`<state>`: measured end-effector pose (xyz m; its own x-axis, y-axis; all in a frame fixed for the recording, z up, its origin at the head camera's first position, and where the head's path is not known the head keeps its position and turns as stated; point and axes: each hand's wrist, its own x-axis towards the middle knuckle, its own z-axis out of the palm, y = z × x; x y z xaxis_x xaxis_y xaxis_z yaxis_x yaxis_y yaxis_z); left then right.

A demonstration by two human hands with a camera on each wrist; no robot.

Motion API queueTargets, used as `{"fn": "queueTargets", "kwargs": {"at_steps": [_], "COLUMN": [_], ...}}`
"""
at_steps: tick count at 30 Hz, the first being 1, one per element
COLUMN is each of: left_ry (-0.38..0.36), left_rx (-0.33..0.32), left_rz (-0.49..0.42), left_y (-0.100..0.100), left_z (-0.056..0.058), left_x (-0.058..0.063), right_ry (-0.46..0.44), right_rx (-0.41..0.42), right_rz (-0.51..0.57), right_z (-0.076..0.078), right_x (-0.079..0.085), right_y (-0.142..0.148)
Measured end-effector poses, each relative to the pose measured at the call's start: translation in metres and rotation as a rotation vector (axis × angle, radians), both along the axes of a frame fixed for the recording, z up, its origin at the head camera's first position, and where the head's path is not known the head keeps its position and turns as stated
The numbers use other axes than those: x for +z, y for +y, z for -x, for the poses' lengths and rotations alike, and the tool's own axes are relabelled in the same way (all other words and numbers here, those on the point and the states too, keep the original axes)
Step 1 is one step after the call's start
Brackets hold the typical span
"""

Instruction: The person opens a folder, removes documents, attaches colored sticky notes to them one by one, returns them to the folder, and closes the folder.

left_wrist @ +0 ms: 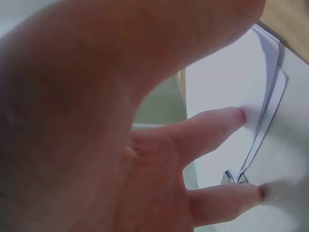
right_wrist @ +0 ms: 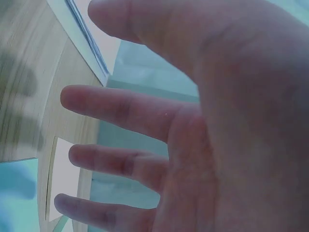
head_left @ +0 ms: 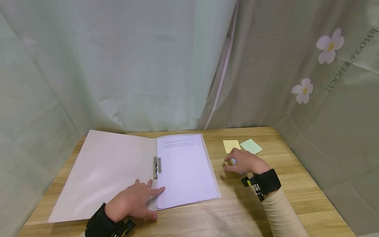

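Observation:
A white folder [head_left: 109,171] lies spread flat, with printed paper sheets [head_left: 185,174] on its right side beside a metal clip [head_left: 156,168]. My left hand [head_left: 134,200] rests at the folder's lower middle, fingers spread. Its index fingertip touches the sheets near their left edge, as the left wrist view also shows. Over the table to the right, my right hand [head_left: 247,162] hovers with fingers apart and nothing between them. Beneath it is a blue sticky note [right_wrist: 19,193], mostly covered in the head view. Just beyond lie a yellow sticky note [head_left: 231,145] and a green sticky note [head_left: 251,146].
The wooden table [head_left: 296,194] runs back to a hanging grey curtain [head_left: 154,65]. Another curtain with printed flowers [head_left: 330,46] borders the right side. Each wrist wears a black strap with a small camera.

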<state>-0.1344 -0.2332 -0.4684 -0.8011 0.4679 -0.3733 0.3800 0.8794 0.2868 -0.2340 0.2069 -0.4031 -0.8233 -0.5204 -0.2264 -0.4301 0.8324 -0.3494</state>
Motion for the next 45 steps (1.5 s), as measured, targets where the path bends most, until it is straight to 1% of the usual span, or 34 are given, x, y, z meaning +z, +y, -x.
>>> {"fn": "queueTargets", "kwargs": {"at_steps": [1, 3, 5, 6, 7, 8, 10, 11, 12, 13, 14, 15, 18, 21, 23, 26, 29, 32, 39, 45], "left_ry": [0.006, 0.006, 0.006, 0.013, -0.002, -0.003, -0.033, -0.044, -0.043, -0.057, -0.056, -0.061, -0.046, -0.064, -0.07, -0.07, -0.057, -0.067, -0.079, -0.081], "left_rx": [-0.007, 0.006, 0.005, 0.004, 0.013, 0.014, 0.022, 0.025, 0.017, 0.016, 0.01, 0.01, 0.0, 0.014, 0.03, 0.047, 0.063, 0.076, 0.083, 0.07], "left_rz": [0.003, -0.002, -0.002, 0.003, 0.006, 0.01, 0.025, 0.03, 0.037, 0.039, 0.042, 0.044, 0.04, 0.029, 0.027, 0.039, 0.051, 0.06, 0.083, 0.084], "left_y": [0.0, 0.003, 0.008, 0.01, 0.014, 0.015, 0.025, 0.029, 0.031, 0.035, 0.036, 0.039, 0.035, 0.034, 0.038, 0.045, 0.053, 0.057, 0.058, 0.056], "left_z": [0.0, -0.001, -0.004, -0.005, -0.007, -0.007, -0.012, -0.014, -0.015, -0.016, -0.016, -0.017, -0.014, -0.015, -0.018, -0.022, -0.027, -0.028, -0.027, -0.025], "left_x": [-0.002, -0.002, 0.003, 0.003, 0.008, 0.006, 0.021, 0.024, 0.023, 0.027, 0.025, 0.028, 0.013, 0.01, 0.015, 0.027, 0.041, 0.048, 0.05, 0.048], "right_ry": [-0.001, -0.003, -0.002, -0.001, 0.0, -0.001, -0.004, -0.007, -0.01, -0.011, -0.012, -0.011, 0.009, 0.055, 0.096, 0.153, 0.179, 0.192, 0.242, 0.291], "right_rx": [0.001, 0.005, 0.01, 0.011, 0.012, 0.011, 0.012, 0.011, 0.01, 0.008, 0.008, 0.009, 0.015, 0.045, 0.072, 0.099, 0.099, 0.119, 0.221, 0.293], "right_rz": [0.003, 0.009, 0.014, 0.017, 0.019, 0.02, 0.025, 0.026, 0.026, 0.025, 0.023, 0.022, 0.015, 0.018, 0.02, 0.026, 0.031, 0.033, 0.066, 0.07], "right_z": [0.0, -0.001, -0.001, -0.001, -0.001, -0.001, -0.002, -0.002, -0.003, -0.003, -0.003, -0.003, -0.002, -0.001, 0.0, 0.001, 0.001, 0.001, -0.001, -0.005], "right_x": [0.0, 0.001, 0.002, 0.002, 0.002, 0.003, 0.003, 0.003, 0.003, 0.003, 0.003, 0.002, 0.0, -0.001, -0.002, -0.001, 0.001, 0.003, 0.006, 0.015], "right_y": [0.0, 0.0, 0.0, 0.0, 0.0, 0.0, -0.001, -0.001, -0.001, -0.001, -0.002, -0.002, -0.004, -0.008, -0.013, -0.022, -0.033, -0.048, -0.085, -0.119]}}
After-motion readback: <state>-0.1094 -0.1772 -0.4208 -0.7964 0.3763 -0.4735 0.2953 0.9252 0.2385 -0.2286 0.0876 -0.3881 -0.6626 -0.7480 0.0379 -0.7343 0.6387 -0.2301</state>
